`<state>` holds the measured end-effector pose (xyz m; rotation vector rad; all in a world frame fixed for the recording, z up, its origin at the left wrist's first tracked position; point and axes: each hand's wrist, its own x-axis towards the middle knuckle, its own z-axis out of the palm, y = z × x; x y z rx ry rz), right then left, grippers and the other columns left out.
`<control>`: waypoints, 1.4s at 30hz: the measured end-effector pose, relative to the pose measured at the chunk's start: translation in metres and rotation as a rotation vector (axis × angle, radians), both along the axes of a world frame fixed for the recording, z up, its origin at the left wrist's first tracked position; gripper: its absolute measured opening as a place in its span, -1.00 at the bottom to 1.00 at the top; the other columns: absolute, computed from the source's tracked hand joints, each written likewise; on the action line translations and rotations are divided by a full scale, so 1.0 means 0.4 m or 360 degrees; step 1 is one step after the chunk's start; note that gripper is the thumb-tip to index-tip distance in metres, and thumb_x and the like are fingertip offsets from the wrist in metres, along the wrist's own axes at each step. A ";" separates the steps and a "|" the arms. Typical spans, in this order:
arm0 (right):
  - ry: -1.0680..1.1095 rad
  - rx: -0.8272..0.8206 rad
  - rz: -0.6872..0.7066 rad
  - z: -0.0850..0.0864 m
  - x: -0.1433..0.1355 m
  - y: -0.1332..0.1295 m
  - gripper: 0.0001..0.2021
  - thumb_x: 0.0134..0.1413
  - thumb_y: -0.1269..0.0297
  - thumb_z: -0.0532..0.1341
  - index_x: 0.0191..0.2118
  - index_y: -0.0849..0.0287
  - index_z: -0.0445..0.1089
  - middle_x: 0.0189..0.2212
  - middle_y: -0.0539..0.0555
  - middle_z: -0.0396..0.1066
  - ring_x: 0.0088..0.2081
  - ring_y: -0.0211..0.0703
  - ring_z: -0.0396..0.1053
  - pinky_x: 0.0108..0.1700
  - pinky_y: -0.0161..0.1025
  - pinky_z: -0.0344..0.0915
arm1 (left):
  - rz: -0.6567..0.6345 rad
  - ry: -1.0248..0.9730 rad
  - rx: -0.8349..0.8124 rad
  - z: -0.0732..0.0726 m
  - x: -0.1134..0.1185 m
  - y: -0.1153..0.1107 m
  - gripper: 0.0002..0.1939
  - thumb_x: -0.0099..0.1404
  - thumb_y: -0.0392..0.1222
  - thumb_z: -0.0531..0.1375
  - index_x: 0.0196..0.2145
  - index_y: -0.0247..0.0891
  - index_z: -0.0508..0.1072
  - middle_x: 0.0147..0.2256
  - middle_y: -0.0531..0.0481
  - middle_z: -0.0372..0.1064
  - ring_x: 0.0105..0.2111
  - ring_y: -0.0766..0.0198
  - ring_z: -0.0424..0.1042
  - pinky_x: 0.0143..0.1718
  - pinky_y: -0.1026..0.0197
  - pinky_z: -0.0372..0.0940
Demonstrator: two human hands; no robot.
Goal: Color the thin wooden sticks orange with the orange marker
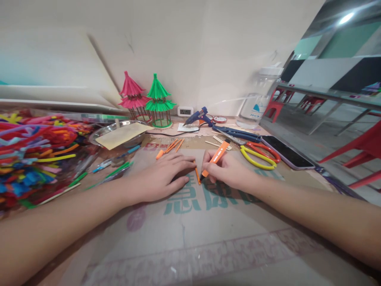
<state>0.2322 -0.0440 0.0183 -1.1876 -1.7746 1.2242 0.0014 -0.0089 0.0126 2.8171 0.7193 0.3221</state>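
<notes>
My right hand (228, 169) grips an orange marker (218, 154) with its tip pointing down. That tip meets the lower end of a thin orange stick (197, 174) lying on the printed sheet (143, 254). My left hand (160, 174) lies flat with its fingers stretched out, and the index fingertip touches the upper end of the same stick. Just beyond the left fingers are several orange sticks (172, 146) and an orange marker cap (160, 154). Pale uncolored sticks (218, 142) lie behind my right hand.
Bundles of colorful pipe cleaners (38, 155) fill the left side, beside a metal dish (119, 133). Behind stand pink (133, 95) and green (159, 101) pagoda models, a glue gun (199, 117) and a clock (185, 111). Scissors (258, 157), a phone (285, 152) and a bottle (257, 99) are right.
</notes>
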 end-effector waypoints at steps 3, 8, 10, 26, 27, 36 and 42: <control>0.0001 0.0006 -0.0016 -0.001 0.000 0.001 -0.92 0.08 0.36 0.14 -0.42 0.12 0.22 -0.69 -0.15 0.26 -0.64 -0.36 0.17 -0.58 -0.38 0.04 | -0.0001 -0.0010 0.0005 0.001 0.002 0.000 -0.61 0.51 -0.12 0.02 0.21 -0.18 0.35 0.28 -0.16 0.24 0.28 0.00 0.22 0.31 -0.14 0.15; -0.0016 0.0005 0.0012 -0.001 -0.001 0.003 -0.92 0.05 0.37 0.14 -0.43 0.12 0.22 -0.70 -0.15 0.25 -0.64 -0.35 0.18 -0.57 -0.39 0.05 | -0.0007 -0.0017 -0.0002 0.001 0.002 0.000 -0.63 0.51 -0.13 0.01 0.18 -0.22 0.37 0.27 -0.18 0.26 0.27 0.01 0.24 0.30 -0.14 0.16; -0.0016 0.0016 -0.0005 0.000 -0.001 0.002 -0.93 0.06 0.36 0.14 -0.42 0.12 0.23 -0.70 -0.15 0.26 -0.64 -0.35 0.16 -0.58 -0.39 0.04 | -0.0003 -0.0011 0.0008 0.001 0.002 -0.001 -0.62 0.50 -0.13 0.02 0.19 -0.21 0.36 0.27 -0.17 0.25 0.28 0.02 0.22 0.31 -0.13 0.15; 0.0003 0.0047 0.0003 -0.001 -0.003 -0.001 -0.92 0.09 0.34 0.14 -0.41 0.11 0.22 -0.68 -0.15 0.27 -0.63 -0.35 0.19 -0.57 -0.37 0.06 | 0.0007 -0.0081 -0.0006 0.002 0.003 -0.004 -0.66 0.48 -0.15 0.03 0.13 -0.23 0.39 0.22 -0.18 0.31 0.22 0.02 0.29 0.26 -0.12 0.22; 0.0004 0.0028 0.0019 0.000 -0.003 -0.002 -0.92 0.07 0.35 0.14 -0.41 0.11 0.22 -0.69 -0.15 0.26 -0.63 -0.35 0.19 -0.57 -0.37 0.06 | 0.0008 -0.0079 -0.0009 0.002 0.003 -0.004 -0.66 0.48 -0.15 0.03 0.13 -0.23 0.39 0.21 -0.18 0.31 0.22 0.01 0.30 0.26 -0.12 0.23; 0.0016 0.0045 -0.0008 -0.007 -0.002 0.001 -0.90 0.13 0.29 0.14 -0.40 0.11 0.21 -0.67 -0.15 0.27 -0.63 -0.35 0.17 -0.57 -0.37 0.06 | -0.0017 -0.0099 0.0029 -0.001 0.005 0.000 -0.64 0.49 -0.14 0.02 0.16 -0.22 0.37 0.21 -0.17 0.28 0.21 0.02 0.29 0.24 -0.09 0.23; 0.0056 0.0029 0.0073 -0.010 -0.001 0.001 -0.91 0.09 0.32 0.15 -0.41 0.11 0.22 -0.65 -0.15 0.28 -0.61 -0.35 0.21 -0.55 -0.36 0.08 | -0.0016 -0.0089 0.0029 0.001 0.003 -0.002 -0.64 0.49 -0.14 0.01 0.14 -0.21 0.40 0.18 -0.19 0.29 0.19 0.02 0.30 0.23 -0.10 0.25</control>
